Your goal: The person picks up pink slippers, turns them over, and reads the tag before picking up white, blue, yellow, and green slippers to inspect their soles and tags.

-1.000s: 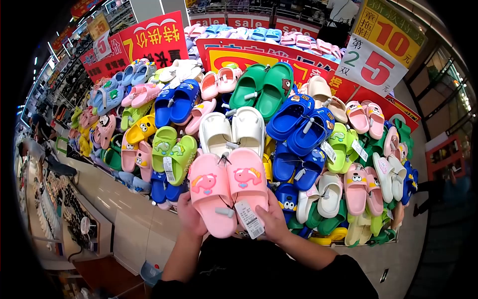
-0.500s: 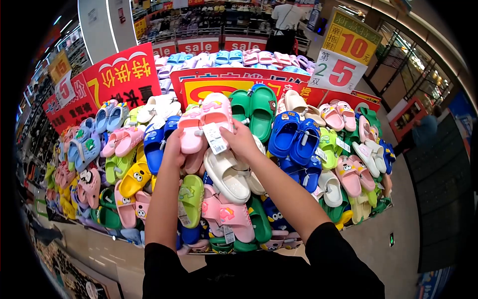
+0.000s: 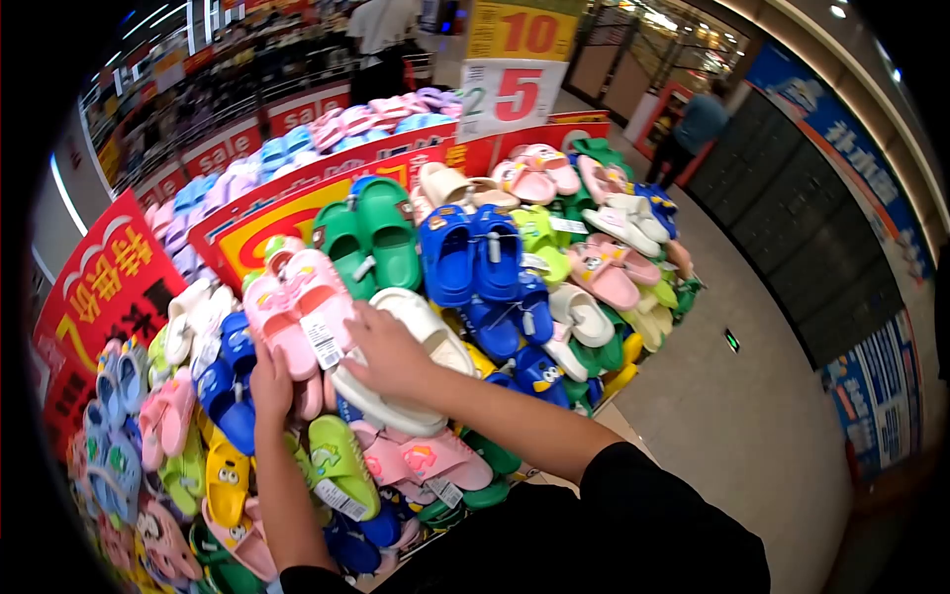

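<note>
A pair of pink slippers [image 3: 295, 315], with a white barcode tag hanging between them, rests on the heap in front of me. My left hand [image 3: 270, 381] is at the near left edge of this pair, its fingers closed against the heel. To the right, my right hand [image 3: 394, 351] is over a white slipper [image 3: 421, 327]. Its fingers are apart and reach toward the pink pair's right edge. Behind the hands are green slippers [image 3: 371, 238]. A lime slipper [image 3: 343, 463] and another pink pair [image 3: 426, 455] lie nearer to my body.
Blue slippers [image 3: 471, 255] and several other colours fill the display on both sides. Red signs [image 3: 119, 287] and a price board [image 3: 513, 69] stand around it. A person [image 3: 693, 129] is at the back right, beside grey lockers [image 3: 792, 218].
My view has swung to the right, so the display sits further left. My right hand has shifted from the pink slippers' tag onto the white slipper. My left hand stays by the pink pair.
</note>
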`<state>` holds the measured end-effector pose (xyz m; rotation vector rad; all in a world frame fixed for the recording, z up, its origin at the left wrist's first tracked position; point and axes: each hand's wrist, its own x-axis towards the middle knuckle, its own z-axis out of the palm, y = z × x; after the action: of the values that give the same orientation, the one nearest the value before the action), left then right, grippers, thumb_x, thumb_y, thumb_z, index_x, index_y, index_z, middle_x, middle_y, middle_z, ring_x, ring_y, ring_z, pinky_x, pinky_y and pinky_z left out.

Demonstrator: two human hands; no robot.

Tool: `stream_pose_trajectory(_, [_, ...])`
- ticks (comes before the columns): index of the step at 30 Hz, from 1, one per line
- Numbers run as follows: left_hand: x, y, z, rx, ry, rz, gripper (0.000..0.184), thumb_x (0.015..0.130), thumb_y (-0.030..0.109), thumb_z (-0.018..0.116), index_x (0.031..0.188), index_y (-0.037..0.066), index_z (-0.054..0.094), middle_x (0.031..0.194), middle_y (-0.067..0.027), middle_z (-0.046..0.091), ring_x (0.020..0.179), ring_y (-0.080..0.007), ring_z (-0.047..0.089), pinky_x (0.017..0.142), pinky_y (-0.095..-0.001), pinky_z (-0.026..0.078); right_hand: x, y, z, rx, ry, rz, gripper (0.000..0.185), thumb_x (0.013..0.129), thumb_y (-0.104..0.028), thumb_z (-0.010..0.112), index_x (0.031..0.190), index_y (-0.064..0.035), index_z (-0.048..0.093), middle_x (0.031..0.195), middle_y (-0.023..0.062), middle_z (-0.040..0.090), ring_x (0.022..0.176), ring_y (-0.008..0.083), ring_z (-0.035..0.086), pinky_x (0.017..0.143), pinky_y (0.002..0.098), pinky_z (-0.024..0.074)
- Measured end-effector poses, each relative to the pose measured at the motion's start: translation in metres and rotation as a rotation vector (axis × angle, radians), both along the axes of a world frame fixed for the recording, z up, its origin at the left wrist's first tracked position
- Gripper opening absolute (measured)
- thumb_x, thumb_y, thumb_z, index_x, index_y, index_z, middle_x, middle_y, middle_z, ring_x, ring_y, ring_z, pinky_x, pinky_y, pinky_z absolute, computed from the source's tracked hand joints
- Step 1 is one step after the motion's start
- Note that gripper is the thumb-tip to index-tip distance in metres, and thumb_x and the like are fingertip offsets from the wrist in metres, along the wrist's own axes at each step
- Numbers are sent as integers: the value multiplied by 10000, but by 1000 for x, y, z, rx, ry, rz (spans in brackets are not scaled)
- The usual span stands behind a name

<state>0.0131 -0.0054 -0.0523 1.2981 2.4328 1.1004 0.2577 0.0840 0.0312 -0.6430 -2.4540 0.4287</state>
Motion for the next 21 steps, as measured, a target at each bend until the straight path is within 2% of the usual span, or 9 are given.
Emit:
stream_pose_trajectory(2, [-7, 7, 3, 12, 89, -91, 625, 1043, 336, 382, 1572, 86, 164, 927, -318, 667, 837, -505, 633, 702, -556, 474, 27, -20, -5, 36, 85, -6, 514, 850, -278, 705, 1257, 4, 569, 1342, 245, 489, 1158, 414, 524, 993, 469, 436])
stream_pose_trajectory(5, [-33, 29, -7, -212, 173, -31, 531, 1006, 321, 366, 1441, 19, 412, 1026, -322, 660, 931, -496, 639, 808, -549, 495, 61, -48, -17, -18, 85, 56, 479, 846, -251, 712, 1246, -22, 579, 1339, 218, 500, 1146, 394, 531, 981, 460, 438])
stream_pose_trajectory(8, [-54, 38, -15, -199, 72, -46, 459, 988, 297, 366, 1164, -48, 611, 1082, -322, 653, 989, -464, 648, 850, -497, 511, 94, -82, -32, -72, 94, 149, 447, 847, -228, 718, 1236, -49, 590, 1323, 186, 524, 1135, 367, 544, 965, 453, 443])
stream_pose_trajectory(9, [-42, 33, 5, -261, -241, -12, 459, 999, 310, 384, 1173, -50, 608, 1065, -308, 665, 961, -433, 668, 833, -461, 522, 104, -92, -38, -53, 155, 181, 432, 849, -217, 720, 1233, -63, 595, 1308, 171, 540, 1127, 353, 555, 957, 448, 446])
stream_pose_trajectory(12, [-9, 16, 24, -179, -241, -29, 476, 1014, 327, 409, 1244, -47, 593, 1045, -287, 680, 885, -398, 688, 792, -433, 530, 144, -116, -49, -161, 211, 232, 388, 864, -193, 714, 1218, -73, 611, 1274, 148, 573, 1122, 329, 573, 943, 443, 453])
stream_pose_trajectory(14, [-13, 14, -16, 132, 151, 43, 498, 1018, 319, 462, 1358, -38, 529, 981, -251, 699, 758, -337, 695, 721, -394, 531, 180, -129, -52, -135, 213, 154, 362, 867, -183, 713, 1201, -74, 626, 1250, 137, 592, 1114, 317, 584, 933, 429, 460])
stream_pose_trajectory(15, [-5, 10, -9, 130, 158, 28, 498, 1018, 319, 462, 1358, -38, 529, 981, -251, 699, 758, -337, 695, 721, -394, 531, 200, -137, -53, -113, 202, 83, 335, 871, -173, 712, 1183, -74, 641, 1226, 125, 612, 1105, 305, 594, 922, 414, 467])
stream_pose_trajectory(17, [12, -5, 15, 33, -137, 43, 551, 1008, 298, 517, 1444, -30, 443, 951, -217, 702, 763, -249, 693, 707, -337, 524, 238, -148, -62, -194, 220, -14, 317, 870, -173, 712, 1163, -70, 647, 1216, 117, 619, 1095, 304, 601, 922, 414, 475])
stream_pose_trajectory(21, [37, -38, 7, 197, -193, -33, 506, 1019, 227, 528, 1435, -49, 447, 943, -134, 690, 728, -143, 611, 655, -290, 486, 302, -166, -72, -266, 283, -219, 244, 873, -152, 712, 1092, -48, 680, 1092, 115, 672, 1017, 294, 647, 872, 381, 517])
